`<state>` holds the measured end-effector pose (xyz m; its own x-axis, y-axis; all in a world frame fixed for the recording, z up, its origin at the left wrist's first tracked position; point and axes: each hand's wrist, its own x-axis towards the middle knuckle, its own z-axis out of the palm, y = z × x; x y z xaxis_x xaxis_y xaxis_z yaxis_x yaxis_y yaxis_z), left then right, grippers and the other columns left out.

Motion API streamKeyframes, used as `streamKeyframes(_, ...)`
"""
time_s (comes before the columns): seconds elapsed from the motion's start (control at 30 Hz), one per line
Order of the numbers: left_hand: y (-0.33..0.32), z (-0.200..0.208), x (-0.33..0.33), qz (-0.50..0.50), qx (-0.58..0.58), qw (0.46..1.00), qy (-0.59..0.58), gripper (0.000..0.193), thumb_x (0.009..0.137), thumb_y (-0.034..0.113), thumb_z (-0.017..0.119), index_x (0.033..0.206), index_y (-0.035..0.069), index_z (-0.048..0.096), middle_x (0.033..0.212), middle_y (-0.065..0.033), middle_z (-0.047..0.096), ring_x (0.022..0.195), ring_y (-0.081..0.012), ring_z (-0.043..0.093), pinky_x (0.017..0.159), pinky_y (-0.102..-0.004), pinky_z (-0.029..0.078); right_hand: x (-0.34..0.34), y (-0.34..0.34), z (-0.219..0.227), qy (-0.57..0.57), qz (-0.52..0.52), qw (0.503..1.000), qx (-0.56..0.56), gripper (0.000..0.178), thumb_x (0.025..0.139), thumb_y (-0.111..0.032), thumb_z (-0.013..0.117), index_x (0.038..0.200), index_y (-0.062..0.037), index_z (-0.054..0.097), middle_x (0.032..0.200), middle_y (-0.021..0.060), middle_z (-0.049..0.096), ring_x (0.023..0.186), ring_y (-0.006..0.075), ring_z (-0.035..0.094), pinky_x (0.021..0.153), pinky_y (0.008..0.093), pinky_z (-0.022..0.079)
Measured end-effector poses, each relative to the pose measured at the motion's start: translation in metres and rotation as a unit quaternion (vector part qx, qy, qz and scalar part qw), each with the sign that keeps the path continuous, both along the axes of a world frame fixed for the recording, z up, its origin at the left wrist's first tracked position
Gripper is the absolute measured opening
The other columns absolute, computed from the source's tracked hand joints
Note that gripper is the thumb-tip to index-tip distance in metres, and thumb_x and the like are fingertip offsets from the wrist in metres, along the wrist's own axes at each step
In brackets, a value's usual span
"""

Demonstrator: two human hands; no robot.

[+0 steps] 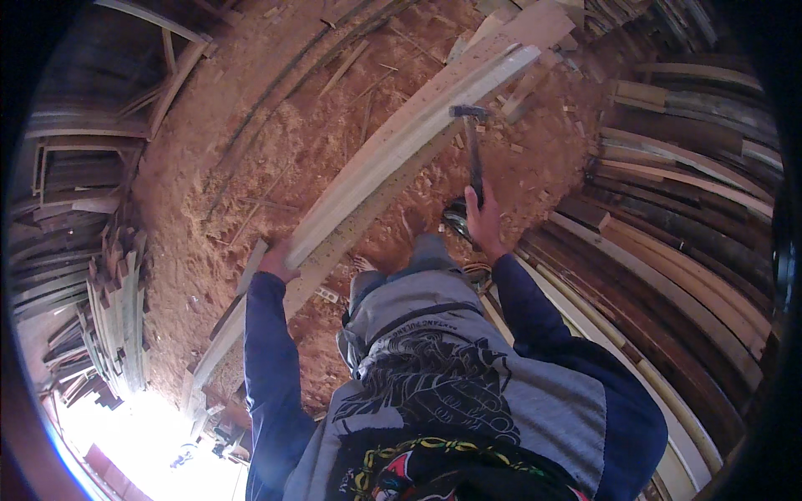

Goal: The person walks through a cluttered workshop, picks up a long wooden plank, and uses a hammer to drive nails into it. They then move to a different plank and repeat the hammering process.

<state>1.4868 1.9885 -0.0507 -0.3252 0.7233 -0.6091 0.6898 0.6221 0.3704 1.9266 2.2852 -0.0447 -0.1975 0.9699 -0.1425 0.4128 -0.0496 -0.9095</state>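
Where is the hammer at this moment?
In the head view the hammer is right of centre, raised in the right hand, its head just right of the long pale plank that the left hand steadies.

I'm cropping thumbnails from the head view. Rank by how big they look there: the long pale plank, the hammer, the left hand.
1. Long pale plank, by far the largest.
2. Hammer in the right hand.
3. Left hand, on the plank, smallest; partly hidden, so its rank below the hammer is unsure.

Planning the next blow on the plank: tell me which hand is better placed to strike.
Right. The right hand already grips the hammer, its head raised near the plank; the left hand steadies the plank's lower part.
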Motion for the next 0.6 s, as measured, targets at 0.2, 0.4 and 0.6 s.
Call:
streamKeyframes(0.2, -0.006, -0.003, -0.011, 0.111, 0.067, 0.984, 0.123, 0.064, 0.075, 0.046, 0.085, 0.126, 0.01, 0.069, 0.118, -0.0192, 0.072, 0.109, -0.0364, 0.068, 0.098, -0.0459, 0.053, -0.012, 0.045, 0.011, -0.029, 0.066, 0.996, -0.052, 0.052, 0.103, -0.04, 0.058, 0.137, -0.0014, 0.055, 0.089, 0.0154, 0.066, 0.08, 0.0293, 0.063, 0.078, 0.0417, 0.05)
streamKeyframes(0.4, 0.009, 0.008, 0.011, 0.144, -0.007, 0.969, 0.202, 0.069, 0.081, 0.055, 0.078, 0.132, 0.01, 0.065, 0.117, -0.0213, 0.072, 0.115, -0.0386, 0.067, 0.098, -0.0481, 0.051, -0.02, 0.05, 0.0, 0.007, 0.062, 0.998, 0.012, 0.042, 0.104, -0.04, 0.06, 0.128, -0.0049, 0.06, 0.072, -0.0035, 0.05, 0.062, 0.0093, 0.047, 0.054, 0.0311, 0.039)
streamKeyframes(0.6, 0.018, -0.009, 0.01, 0.135, -0.034, 0.982, 0.13, 0.068, 0.086, 0.059, 0.071, 0.132, 0.009, 0.065, 0.118, -0.0231, 0.071, 0.115, -0.0403, 0.066, 0.099, -0.0507, 0.049, -0.013, 0.043, -0.01, 0.034, 0.048, 0.998, -0.035, 0.042, 0.104, -0.035, 0.06, 0.132, -0.0042, 0.057, 0.081, 0.006, 0.056, 0.07, 0.018, 0.054, 0.065, 0.0362, 0.045)
